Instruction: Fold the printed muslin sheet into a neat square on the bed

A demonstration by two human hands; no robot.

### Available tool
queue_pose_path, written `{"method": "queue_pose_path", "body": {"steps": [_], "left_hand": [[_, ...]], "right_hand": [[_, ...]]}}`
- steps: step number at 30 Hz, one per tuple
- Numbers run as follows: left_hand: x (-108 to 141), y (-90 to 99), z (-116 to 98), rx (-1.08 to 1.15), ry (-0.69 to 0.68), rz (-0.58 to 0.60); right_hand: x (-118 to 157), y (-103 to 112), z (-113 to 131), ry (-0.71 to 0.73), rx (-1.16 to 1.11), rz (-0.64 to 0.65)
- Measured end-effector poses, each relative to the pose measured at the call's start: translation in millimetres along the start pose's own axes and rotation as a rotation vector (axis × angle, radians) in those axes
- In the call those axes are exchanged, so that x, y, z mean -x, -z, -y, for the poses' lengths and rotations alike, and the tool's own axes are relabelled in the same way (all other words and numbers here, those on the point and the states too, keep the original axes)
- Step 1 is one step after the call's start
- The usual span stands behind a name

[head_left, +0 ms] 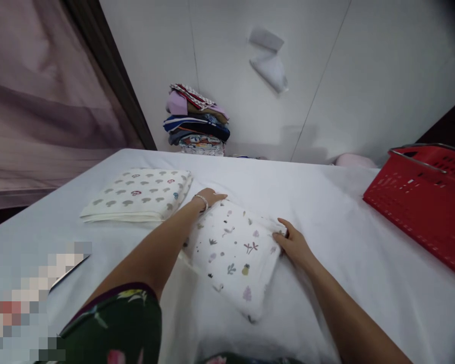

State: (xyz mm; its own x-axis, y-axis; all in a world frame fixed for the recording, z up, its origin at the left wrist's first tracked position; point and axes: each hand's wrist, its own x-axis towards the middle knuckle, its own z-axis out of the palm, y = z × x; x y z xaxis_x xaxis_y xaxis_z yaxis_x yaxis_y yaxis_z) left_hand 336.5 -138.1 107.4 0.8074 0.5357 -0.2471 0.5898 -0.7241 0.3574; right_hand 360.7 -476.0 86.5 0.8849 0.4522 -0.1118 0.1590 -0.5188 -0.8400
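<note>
A folded white cloth (235,253) printed with small flamingos, pineapples and leaves lies at a slant in front of me on the white-covered surface. My left hand (211,196), with a bracelet at the wrist, grips its far left corner, one finger stretched along the edge. At the right edge, my right hand (293,241) holds the cloth between thumb and fingers; part of the fingers is hidden. To the left, apart from it, lies a second folded cloth (140,194) with grey, red and blue mushroom prints. Pale, partly see-through material (180,293) shows beside the near left edge; its kind is unclear.
A red plastic basket (420,202) with a metal handle stands at the right edge. Beyond the far edge rises a stack of folded clothes (197,121) against the white panels. A pinkish curtain (53,101) hangs at left. A blurred-out flat object (34,298) lies near left.
</note>
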Motion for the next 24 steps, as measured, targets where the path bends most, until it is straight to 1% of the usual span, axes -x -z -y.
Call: {"method": "queue_pose_path", "body": {"steps": [3,6,9,12,14,16,20,22,24], "left_hand": [[2,-1.1,0,0.019,0.012,0.009],[10,11.3,6,0.057,0.034,0.007],[25,25.9,16,0.102,0.069,0.023],[41,30.6,25,0.119,0.087,0.015],[49,27.0,27,0.123,0.074,-0.042],[52,20.8,25,0.127,0.046,-0.128],[49,8.9,16,0.128,-0.009,-0.292],[45,3.9,13,0.125,-0.016,-0.331],[42,-0.5,12,0.122,-0.009,-0.327]], "right_hand": [[1,4,1,0.04,0.141,0.017],[5,7,1,0.111,0.235,-0.006],[7,7,-1,0.219,0.27,-0.049],[6,5,-4,0.272,0.265,-0.065],[4,3,-5,0.252,0.24,-0.061],[3,2,-6,0.255,0.229,-0.054],[4,-2,-10,0.351,0.253,-0.125],[4,-5,-11,0.382,0.251,-0.156],[4,-6,-11,0.375,0.237,-0.135]]}}
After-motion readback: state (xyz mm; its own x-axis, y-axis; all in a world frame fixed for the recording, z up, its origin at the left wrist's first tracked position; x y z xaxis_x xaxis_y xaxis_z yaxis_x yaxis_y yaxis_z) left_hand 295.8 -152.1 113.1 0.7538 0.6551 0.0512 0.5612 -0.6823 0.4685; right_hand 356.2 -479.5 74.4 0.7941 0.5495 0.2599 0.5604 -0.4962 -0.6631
